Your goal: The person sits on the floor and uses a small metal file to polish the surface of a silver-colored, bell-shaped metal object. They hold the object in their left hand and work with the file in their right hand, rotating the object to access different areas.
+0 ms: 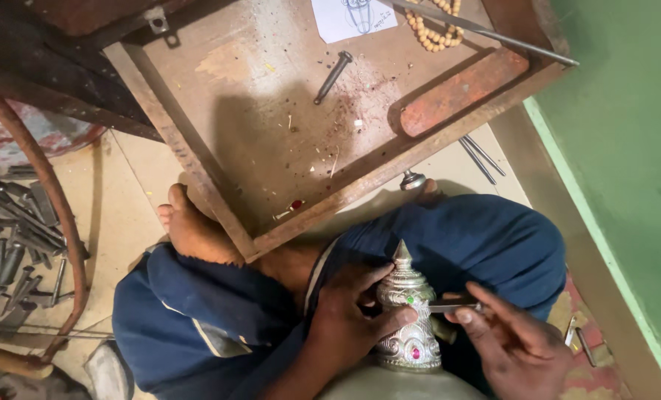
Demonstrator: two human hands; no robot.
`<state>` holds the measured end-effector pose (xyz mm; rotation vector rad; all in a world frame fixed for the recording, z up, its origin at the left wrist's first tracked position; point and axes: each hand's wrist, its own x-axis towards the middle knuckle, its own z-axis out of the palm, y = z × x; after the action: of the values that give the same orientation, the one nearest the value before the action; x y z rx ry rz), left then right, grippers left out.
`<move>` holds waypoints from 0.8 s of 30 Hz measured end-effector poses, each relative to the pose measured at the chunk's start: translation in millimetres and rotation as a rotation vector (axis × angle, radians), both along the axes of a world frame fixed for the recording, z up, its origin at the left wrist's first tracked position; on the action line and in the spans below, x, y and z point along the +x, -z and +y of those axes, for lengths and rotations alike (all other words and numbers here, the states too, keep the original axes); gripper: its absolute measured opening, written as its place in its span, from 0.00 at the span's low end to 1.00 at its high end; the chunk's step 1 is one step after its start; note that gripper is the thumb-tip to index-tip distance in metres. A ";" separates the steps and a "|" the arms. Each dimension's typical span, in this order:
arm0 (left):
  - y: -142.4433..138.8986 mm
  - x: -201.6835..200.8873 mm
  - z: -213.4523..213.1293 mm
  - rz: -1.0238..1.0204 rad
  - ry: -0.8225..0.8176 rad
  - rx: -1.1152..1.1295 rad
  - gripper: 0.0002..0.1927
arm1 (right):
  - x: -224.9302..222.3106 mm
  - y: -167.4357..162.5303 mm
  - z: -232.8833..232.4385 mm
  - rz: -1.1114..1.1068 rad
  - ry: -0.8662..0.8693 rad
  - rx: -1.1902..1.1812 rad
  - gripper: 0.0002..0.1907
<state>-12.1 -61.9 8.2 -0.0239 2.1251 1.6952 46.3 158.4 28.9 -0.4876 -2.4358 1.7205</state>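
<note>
The silver crown-shaped ornament, set with green and pink stones, is held upright over the lap, just below the wooden tabletop. It is clasped by the left grip, fingers closed around its side. A thin metal tool is pinched in the right grip, its tip touching the ornament.

Glossy embossed silver metal crown; worn, rough wooden tray.
</note>
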 end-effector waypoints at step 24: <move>-1.8 -38.0 33.7 -0.480 0.036 0.398 0.24 | 3.3 0.0 28.0 0.040 0.237 -0.975 0.19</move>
<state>-50.1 -28.2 10.0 -0.2479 1.4175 1.8378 49.6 186.4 28.9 -0.7574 -1.2748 2.6391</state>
